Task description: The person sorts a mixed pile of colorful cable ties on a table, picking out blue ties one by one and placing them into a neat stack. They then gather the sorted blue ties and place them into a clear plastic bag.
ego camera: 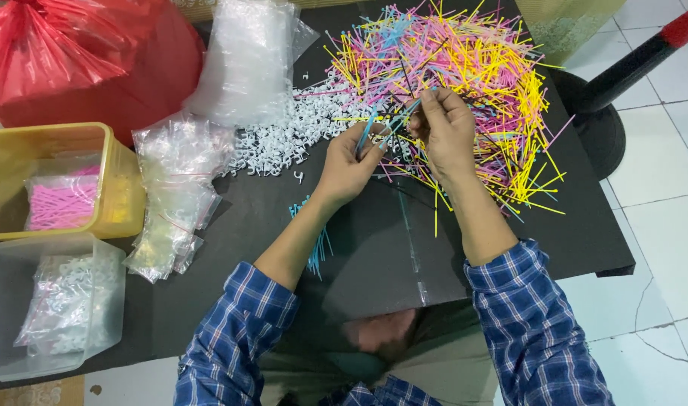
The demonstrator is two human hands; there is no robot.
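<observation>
The left hand (349, 167) holds a small bunch of thin plastic ties (374, 135), mostly blue ones, with its fingers closed around them. The right hand (445, 128) has its fingers pinched together on the top of that bunch, just over the big pile of ties (464, 68) in yellow, pink and blue. I think it is adding one more tie, but the tips are too small to be sure.

Some work looks done. A little bundle of blue ties (319, 244) lies on the black table (554, 233) under the left arm. A bag of pink ties (60, 203) sits in the yellow tub (122, 188). A bag of white clips (62, 301) sits in the clear tub (107, 286).

A lot looks left. The big pile is huge. A heap of white clips (284, 135) lies loose beside it. Many empty little bags (171, 195) wait near the tubs.
</observation>
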